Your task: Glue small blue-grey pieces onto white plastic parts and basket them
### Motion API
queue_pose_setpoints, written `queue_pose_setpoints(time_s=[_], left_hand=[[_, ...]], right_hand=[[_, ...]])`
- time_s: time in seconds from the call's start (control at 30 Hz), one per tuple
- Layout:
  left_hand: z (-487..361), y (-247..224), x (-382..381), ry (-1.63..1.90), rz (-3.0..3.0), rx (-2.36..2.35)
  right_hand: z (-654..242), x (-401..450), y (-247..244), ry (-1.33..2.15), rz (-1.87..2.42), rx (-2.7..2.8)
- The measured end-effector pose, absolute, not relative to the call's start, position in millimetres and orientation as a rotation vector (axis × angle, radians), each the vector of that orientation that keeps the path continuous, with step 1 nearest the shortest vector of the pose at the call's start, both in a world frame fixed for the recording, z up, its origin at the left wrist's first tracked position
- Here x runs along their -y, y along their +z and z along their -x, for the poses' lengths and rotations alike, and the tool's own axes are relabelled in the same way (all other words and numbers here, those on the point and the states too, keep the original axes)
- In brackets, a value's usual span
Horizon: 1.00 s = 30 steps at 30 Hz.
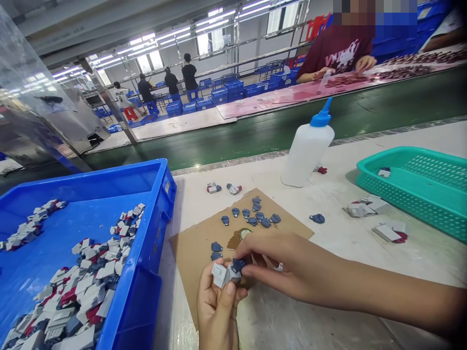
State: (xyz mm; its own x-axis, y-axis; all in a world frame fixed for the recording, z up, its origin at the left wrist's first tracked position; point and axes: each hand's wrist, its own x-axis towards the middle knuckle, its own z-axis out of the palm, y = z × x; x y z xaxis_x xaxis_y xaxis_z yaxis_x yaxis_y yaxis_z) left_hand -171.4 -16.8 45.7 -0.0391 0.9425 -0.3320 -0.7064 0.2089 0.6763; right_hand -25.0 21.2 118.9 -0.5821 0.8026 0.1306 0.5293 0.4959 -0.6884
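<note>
My left hand (222, 311) is closed around a light grey plastic toy part (220, 275) made of blocky pieces. Between the thumb and fingers of my right hand (277, 262) is a small dark blue fist-shaped piece (238, 265), touching the end of the grey part. Under both hands lies a sheet of brown cardboard (197, 243). Several loose blue fist pieces (259, 216) are spread on it, with a bottle cap (245, 233) beside a brown glossy patch. My right hand partly covers the cap and the patch.
A blue bin (146, 243) full of grey, red and blue parts stands at left. Beyond the cardboard is a white squeeze bottle (308, 150); a green basket (412, 189) and loose grey parts (368, 206) are at right. A co-worker (339, 53) sits across the green conveyor belt (219, 146).
</note>
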Motion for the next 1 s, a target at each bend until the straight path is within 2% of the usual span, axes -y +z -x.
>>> queue_pose_setpoints(time_s=[0.3, 0.6, 0.87, 1.0], left_hand=[[169.4, 41.4, 17.8, 1.374, -0.425, -0.903], [171.2, 41.9, 19.1, 1.359, -0.410, -0.824], [173.5, 47.1, 20.4, 1.329, -0.349, -0.747], [173.9, 44.7, 18.5, 1.305, -0.365, -0.703]], right_hand=[[24.9, -17.0, 126.1, 0.666, 1.073, 2.508], [24.6, -23.2, 122.6, 0.725, 0.977, 2.504], [39.1, -25.2, 87.6, 0.084, 0.793, 2.475], [41.9, -32.4, 83.5, -0.108, 0.704, 2.440]])
